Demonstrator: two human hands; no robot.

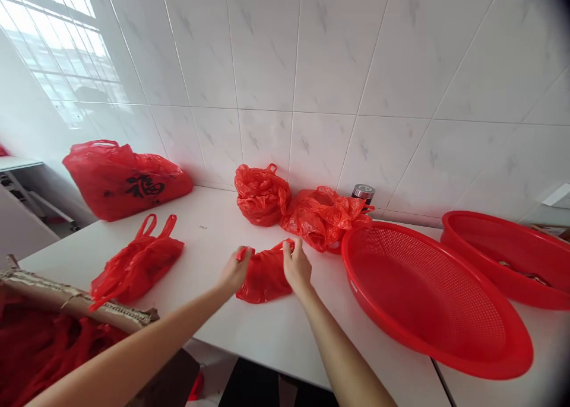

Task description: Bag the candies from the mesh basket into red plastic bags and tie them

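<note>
Bag of thin red plastic [265, 281], apparently with something inside, sits at the middle of the white worktop [209, 309], toward the near edge, with a hand at each of its upper ends. The left hand [236, 272] is closed, thumb and fingers pinching a bunched bit of plastic at the bag's upper left. The right hand [297, 269] is likewise closed, gripping the loop at the upper right, so the top edge is drawn out between the two.

Just behind stand two crumpled red bags side by side and touching: a rounded bundle [262, 198] near the tiled wall [267, 57] and a looser, wider bundle [323, 217] to its right. A dark container with a silvery lid [363, 191] shows partly behind the wider one. To the right, a large red perforated basket [414, 294] lies with its hollow upward, and beyond it is a second red tub [494, 247] with a few small items inside, too small to identify.

On the left, a red bag with two raised handles [142, 261] rests on the worktop; farther back is a large red bag bearing black characters [127, 181]. At the lower left, a cardboard box [75, 300] holds a heap of red plastic [48, 342].
</note>
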